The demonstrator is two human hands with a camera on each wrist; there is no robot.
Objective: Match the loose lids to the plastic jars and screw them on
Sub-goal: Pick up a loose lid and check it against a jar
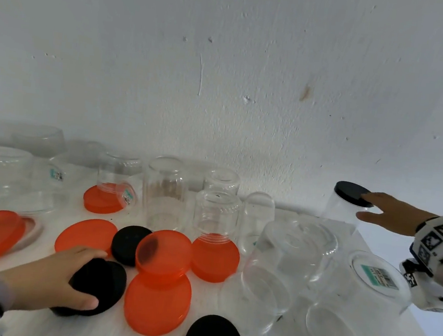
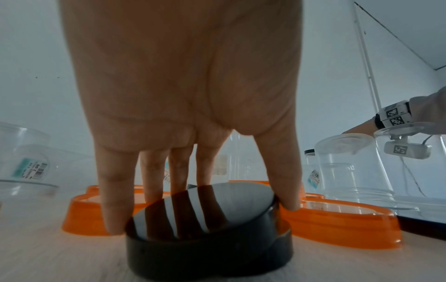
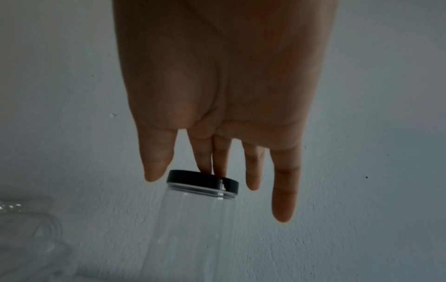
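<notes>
Black lid (image 1: 108, 279) in left hand (image 1: 62, 274), teal barcode label (image 1: 376, 276) on jar (image 1: 349, 320)
</notes>
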